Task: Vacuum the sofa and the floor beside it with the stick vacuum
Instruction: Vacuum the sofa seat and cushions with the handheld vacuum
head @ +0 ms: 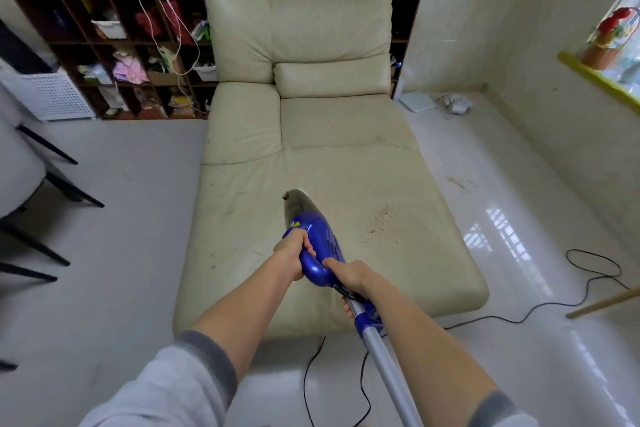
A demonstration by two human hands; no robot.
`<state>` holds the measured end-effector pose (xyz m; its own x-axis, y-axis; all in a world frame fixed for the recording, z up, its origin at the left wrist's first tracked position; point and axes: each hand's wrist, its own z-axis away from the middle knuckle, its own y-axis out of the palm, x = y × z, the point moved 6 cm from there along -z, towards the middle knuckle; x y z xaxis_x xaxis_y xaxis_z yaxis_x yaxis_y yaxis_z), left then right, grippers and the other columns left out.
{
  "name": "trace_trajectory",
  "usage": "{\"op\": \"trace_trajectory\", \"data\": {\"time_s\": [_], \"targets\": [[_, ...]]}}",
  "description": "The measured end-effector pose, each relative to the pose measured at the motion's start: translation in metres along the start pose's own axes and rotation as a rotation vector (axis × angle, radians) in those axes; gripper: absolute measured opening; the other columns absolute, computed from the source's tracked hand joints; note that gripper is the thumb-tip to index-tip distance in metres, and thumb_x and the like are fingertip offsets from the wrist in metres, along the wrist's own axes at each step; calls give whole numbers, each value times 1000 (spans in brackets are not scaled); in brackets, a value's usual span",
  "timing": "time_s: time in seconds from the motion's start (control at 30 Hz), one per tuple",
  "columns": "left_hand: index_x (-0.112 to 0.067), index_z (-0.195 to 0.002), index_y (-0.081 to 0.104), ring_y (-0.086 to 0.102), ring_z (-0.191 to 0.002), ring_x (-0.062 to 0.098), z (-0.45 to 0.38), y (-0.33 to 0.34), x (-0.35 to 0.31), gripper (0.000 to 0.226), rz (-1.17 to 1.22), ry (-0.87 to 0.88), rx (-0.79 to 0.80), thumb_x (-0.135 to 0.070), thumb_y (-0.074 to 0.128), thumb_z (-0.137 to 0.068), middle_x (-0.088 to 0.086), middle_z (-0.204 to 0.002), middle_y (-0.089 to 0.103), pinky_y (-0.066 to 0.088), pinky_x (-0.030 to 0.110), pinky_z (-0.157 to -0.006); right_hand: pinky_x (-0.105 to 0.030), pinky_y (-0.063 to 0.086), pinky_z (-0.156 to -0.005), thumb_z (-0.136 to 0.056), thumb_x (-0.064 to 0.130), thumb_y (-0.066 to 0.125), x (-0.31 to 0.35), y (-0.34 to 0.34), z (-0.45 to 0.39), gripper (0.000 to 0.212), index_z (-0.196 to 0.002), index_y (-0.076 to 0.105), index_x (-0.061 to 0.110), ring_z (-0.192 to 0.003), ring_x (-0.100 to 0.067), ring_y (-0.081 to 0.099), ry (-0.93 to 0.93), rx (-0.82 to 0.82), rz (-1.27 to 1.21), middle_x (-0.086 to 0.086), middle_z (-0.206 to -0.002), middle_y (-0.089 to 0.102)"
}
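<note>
A blue stick vacuum [313, 243] is held over the near part of a cream sofa [332, 135], with its smoky translucent dust cup [296, 206] pointing away from the person and resting on or just above the seat cushion; contact cannot be told. The vacuum's blue body is gripped by the left hand [292, 253], whose fingers [309, 248] are curled over the top of the body just behind the yellow label, so that the body lies under the fingers and against the palm. The curved rear end of the body is held by the right hand [349, 276], with the thumb laid toward the blue loop and the remaining fingers wrapped underneath; one fingertip is seen below, beside the collar where the silver tube [388, 374] is joined. The tube is directed back toward the person, between the two forearms. Grey sleeves are pushed up on both arms. A scatter of crumbs [379, 218] lies on the cushion to the right of the dust cup, apart from it. A black cord [346, 378] is looped on the glossy floor [104, 288] in front of the sofa and trails off to the right. A dark shelf unit [114, 45] filled with clutter stands behind and to the left of the sofa.
</note>
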<state>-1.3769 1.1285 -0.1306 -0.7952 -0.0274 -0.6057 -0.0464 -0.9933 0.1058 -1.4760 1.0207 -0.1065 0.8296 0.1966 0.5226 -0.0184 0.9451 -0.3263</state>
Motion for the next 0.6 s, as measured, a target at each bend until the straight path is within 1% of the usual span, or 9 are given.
{"op": "trace_trajectory", "data": {"time_s": [0.17,0.3,0.43,0.5,0.6], "targets": [[-11,-58,36,36,-33,15,-1,-38,-9,15,55,10,-54,3,38,-63,1,-43,40,34,19,-43,-31,48,-54,-87,48,51,21,28,-2,46,-87,49,2,-46,-26,53,-16,37,61,-15,-62,57],[-11,-60,37,37,-36,16,0,-66,-10,15,108,13,-78,4,39,-63,2,-46,40,35,20,-44,-33,49,-57,-87,48,51,33,50,-1,48,-94,51,1,-47,-26,53,-26,58,114,-16,-63,57],[-11,-62,39,38,-39,16,2,-92,-10,14,145,12,-97,3,40,-63,3,-48,42,37,21,-45,-30,48,-54,-88,49,50,42,70,2,51,-100,50,0,-45,-25,52,-28,84,150,-14,-59,56],[-10,-62,40,39,-39,16,3,-104,-10,14,162,14,-106,3,40,-61,3,-48,43,38,22,-45,-29,47,-52,-88,48,50,46,80,3,49,-99,50,0,-43,-24,51,-37,95,169,-13,-57,55],[-11,-59,38,38,-37,16,4,-123,-9,14,179,22,-130,3,39,-59,2,-45,41,37,22,-45,-30,47,-53,-87,47,50,51,97,4,46,-89,50,2,-43,-24,50,-59,111,185,-13,-56,54]]}}
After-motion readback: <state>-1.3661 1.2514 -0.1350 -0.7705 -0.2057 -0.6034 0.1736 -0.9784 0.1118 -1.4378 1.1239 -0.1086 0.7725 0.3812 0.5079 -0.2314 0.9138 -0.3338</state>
